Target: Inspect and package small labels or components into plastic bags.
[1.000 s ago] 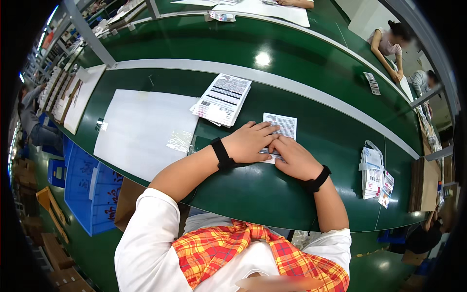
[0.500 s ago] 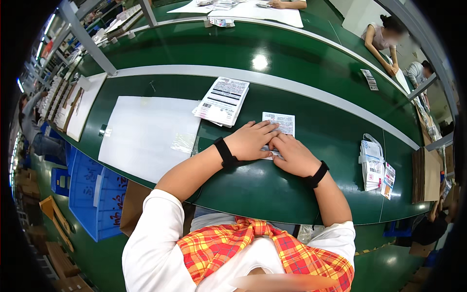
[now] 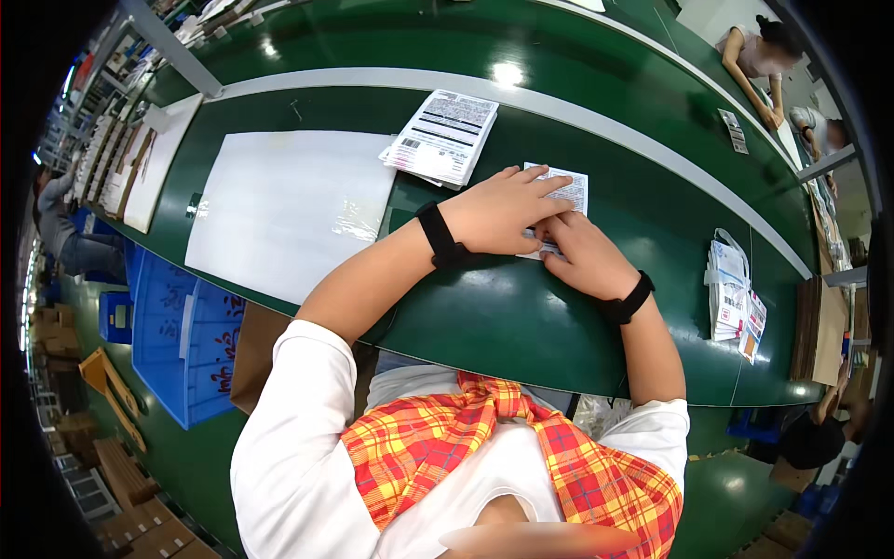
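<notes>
A flat white packet with dense dark print lies on the green bench top, mostly covered by my hands. My left hand rests across it, palm down, with its fingers spread and pointing right. Just below and to the right, my right hand lies on the packet's lower part. Its fingertips are partly hidden under the left hand's fingers, and its thumb stands apart. Neither hand grips anything. Left of the packet, a stack of similar printed packets sits slightly fanned near the bench's far rail.
A large white board with a clear plastic piece on it covers the bench's left. At the right lies a bundle of white packets in a band. Blue crates stand below the left edge. Another person works across, at far right.
The whole view has tilted, so the bench sits higher in the picture. My left hand's fingers have spread wider and slid a little to the right over the packet.
</notes>
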`<state>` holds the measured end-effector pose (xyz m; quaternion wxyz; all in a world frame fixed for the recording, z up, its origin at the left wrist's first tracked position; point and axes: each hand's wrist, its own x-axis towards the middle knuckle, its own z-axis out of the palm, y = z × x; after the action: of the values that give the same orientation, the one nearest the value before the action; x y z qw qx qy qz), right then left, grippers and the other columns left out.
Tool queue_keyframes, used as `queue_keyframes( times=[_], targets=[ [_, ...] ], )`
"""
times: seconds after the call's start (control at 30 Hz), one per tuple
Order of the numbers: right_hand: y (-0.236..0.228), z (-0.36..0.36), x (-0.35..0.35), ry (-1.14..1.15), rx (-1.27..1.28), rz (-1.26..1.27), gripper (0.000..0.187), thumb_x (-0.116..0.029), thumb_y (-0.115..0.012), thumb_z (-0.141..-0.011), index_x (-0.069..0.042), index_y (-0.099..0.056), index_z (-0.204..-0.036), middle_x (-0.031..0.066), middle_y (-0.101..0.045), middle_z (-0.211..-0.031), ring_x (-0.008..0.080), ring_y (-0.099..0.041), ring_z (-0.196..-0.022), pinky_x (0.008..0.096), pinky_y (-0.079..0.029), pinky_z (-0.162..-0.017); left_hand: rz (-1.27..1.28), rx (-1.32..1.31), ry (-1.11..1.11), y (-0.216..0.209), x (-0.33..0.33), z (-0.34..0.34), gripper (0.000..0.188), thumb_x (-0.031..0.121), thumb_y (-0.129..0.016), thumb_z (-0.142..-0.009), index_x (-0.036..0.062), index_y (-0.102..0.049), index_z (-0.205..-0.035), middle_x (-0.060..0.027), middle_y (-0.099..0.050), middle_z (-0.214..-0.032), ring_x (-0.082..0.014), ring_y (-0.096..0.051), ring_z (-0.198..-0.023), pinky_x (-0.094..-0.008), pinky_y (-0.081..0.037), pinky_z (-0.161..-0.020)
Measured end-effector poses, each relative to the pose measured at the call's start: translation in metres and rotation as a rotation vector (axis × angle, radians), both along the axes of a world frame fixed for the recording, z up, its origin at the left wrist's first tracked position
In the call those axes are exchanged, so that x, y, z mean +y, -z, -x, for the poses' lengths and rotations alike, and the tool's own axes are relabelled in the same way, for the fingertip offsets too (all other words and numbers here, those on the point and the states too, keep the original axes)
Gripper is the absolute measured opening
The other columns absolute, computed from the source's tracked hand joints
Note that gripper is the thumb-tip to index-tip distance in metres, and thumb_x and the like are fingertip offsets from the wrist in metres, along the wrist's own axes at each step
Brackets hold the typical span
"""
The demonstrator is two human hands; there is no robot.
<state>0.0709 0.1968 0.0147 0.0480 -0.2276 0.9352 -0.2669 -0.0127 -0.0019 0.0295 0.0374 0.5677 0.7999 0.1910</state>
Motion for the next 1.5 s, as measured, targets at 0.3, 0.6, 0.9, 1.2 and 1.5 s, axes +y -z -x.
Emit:
queue_keyframes(
  times=[0.3,0.6,0.9,1.2,1.5],
  targets=[
    [0.006,-0.004,0.001,-0.025,0.058,0.017,0.026,-0.015,-0.061,-0.084,-0.003,-0.056,-0.107,0.0166,-0.059,-0.109,0.0368,-0.056,-0.105,0.0449,-0.046,-0.091,0.012,-0.304,0.054,-0.043,-0.011,-0.006,0.046,0.019,-0.065,-0.087,0.0058,-0.06,-0.13,-0.0165,-0.063,-0.126,-0.0361,-0.06,-0.114,-0.0425,-0.048,-0.098],
    [-0.007,-0.002,-0.008,-0.005,-0.057,-0.068,0.022,-0.015,-0.058,-0.089,-0.005,-0.056,-0.108,0.014,-0.056,-0.105,0.0344,-0.055,-0.104,0.0404,-0.045,-0.092,-0.611,0.252,0.062,-0.133,-0.071,-0.125,0.031,0.012,-0.072,-0.077,0.014,-0.067,-0.108,-0.0034,-0.064,-0.103,-0.0225,-0.064,-0.097,-0.0425,-0.052,-0.086],
    [-0.008,-0.003,-0.001,0.004,-0.032,-0.068,0.02,-0.015,-0.059,-0.089,-0.005,-0.054,-0.105,0.013,-0.054,-0.101,0.0324,-0.054,-0.1,0.0384,-0.045,-0.09,-0.585,0.162,0.067,-0.133,-0.08,-0.12,0.021,0.013,-0.07,-0.075,0.0107,-0.066,-0.095,-0.0042,-0.061,-0.091,-0.0219,-0.062,-0.087,-0.0405,-0.051,-0.077],
    [-0.005,-0.008,-0.004,0.012,-0.054,-0.058,0.021,-0.015,-0.06,-0.089,-0.005,-0.054,-0.106,0.0125,-0.053,-0.102,0.0306,-0.054,-0.099,0.0381,-0.045,-0.09,-0.453,0.225,0.071,-0.131,-0.084,-0.128,0.012,0.014,-0.068,-0.072,0.0076,-0.065,-0.082,-0.0051,-0.058,-0.079,-0.0211,-0.06,-0.077,-0.0398,-0.05,-0.066],
    [-0.011,-0.002,-0.005,0.021,-0.089,-0.04,0.022,-0.014,-0.061,-0.085,-0.004,-0.057,-0.105,0.0148,-0.055,-0.1,0.0339,-0.054,-0.098,0.0417,-0.046,-0.088,-0.468,0.234,-0.069,-0.094,-0.038,-0.086,0.008,0.012,-0.066,-0.072,0.0041,-0.065,-0.07,-0.0089,-0.062,-0.074,-0.0231,-0.063,-0.073,-0.037,-0.05,-0.065]
  ],
)
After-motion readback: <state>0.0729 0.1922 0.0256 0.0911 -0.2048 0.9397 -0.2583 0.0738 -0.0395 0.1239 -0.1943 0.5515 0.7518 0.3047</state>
